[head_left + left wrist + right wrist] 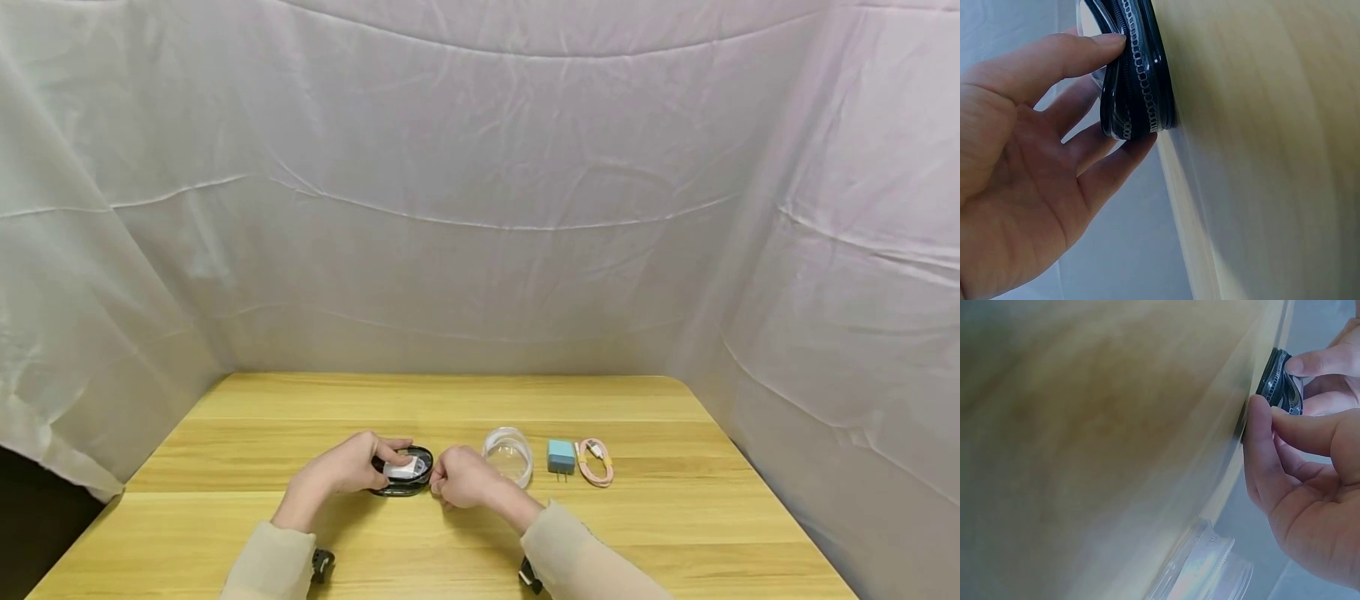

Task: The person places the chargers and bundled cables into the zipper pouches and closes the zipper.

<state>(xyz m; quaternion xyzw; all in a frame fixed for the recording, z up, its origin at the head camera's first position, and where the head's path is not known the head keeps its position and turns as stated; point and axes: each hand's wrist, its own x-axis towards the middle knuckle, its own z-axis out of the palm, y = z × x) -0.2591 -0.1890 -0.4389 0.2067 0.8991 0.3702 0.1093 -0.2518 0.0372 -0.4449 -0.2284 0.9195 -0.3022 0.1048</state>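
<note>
A small round zippered pouch point(422, 463) with black edging and a clear top lies on the table, something white showing at its middle. My left hand point(348, 463) grips it from the left. In the left wrist view, the thumb presses the pouch's upper edge near the zipper point(1126, 75), and other fingers support its side. At the right edge of the pouch, my right hand point(467, 477) has curled fingers. The right wrist view shows its thumb and index finger pinching at the pouch's edge; what lies between the fingertips is hidden.
Just beyond the right hand sits a clear round case point(525, 463) with white trim. Farther right are a blue plug charger point(561, 456) with its prongs toward me and a coiled pink cable point(585, 475). Pale curtains point(480, 292) surround the wooden table point(675, 533).
</note>
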